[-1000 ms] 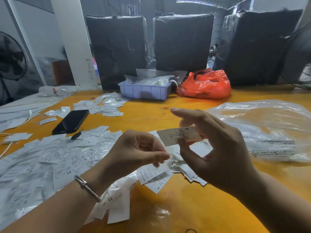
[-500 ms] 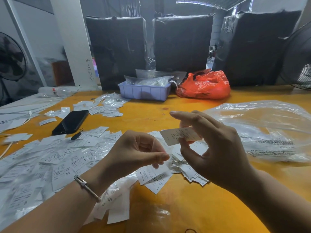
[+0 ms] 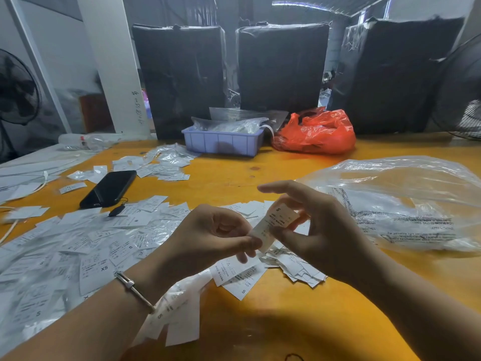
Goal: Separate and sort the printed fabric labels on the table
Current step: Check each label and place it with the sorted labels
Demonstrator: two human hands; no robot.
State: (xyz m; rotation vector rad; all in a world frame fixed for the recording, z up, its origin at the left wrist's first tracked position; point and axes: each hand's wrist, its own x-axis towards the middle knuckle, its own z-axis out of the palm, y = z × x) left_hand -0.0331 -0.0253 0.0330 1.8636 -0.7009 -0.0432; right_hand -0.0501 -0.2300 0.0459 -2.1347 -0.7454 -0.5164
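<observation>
Label (image 3: 277,223) pinched between left hand (image 3: 208,241) and right hand (image 3: 320,230) above desk (image 3: 299,321). Judged light, limp, slippery; best gripped at opposite edges.

label (image 3: 276,225): level → tilted | left hand (image 3: 208,238) fingers (image 3: 250,242) now pinch its lower end

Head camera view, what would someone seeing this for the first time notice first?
Two hands meet at the centre: the left hand and the right hand both pinch one white printed fabric label marked S above the orange tabletop. A wide spread of loose white labels covers the table's left side. At the far edge, a crumpled red plastic bag sits beside a lilac plastic tray.
</observation>
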